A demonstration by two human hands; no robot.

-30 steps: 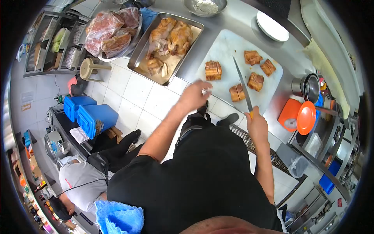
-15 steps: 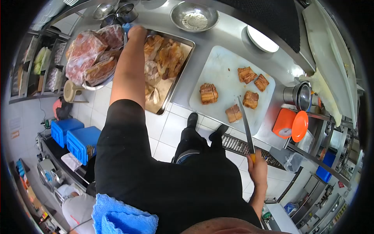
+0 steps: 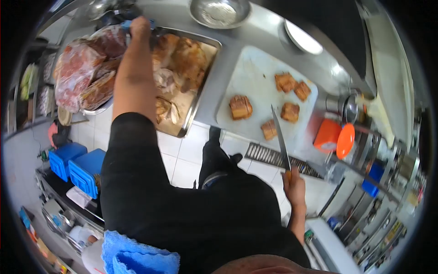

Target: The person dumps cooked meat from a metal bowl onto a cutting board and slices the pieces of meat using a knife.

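Note:
My right hand is closed around the handle of a long knife. The blade points up over the white cutting board, its middle passing close to one cooked meat block. Several browned blocks lie on the board, among them a larger block at the left. At upper left, my left hand reaches out past the metal tray, fingers curled at something blue. Most of that blue thing is hidden. Cooked meat pieces sit in the tray, partly covered by my forearm.
Plastic-wrapped raw meat is heaped in a bowl left of my arm. A metal bowl and a white plate stand behind the board. An orange scale is at the right. Blue bins and a person are at lower left.
The whole view has shifted, and my body and feet have moved. My left hand has gone further left and up with the blue thing. My right hand still grips the knife.

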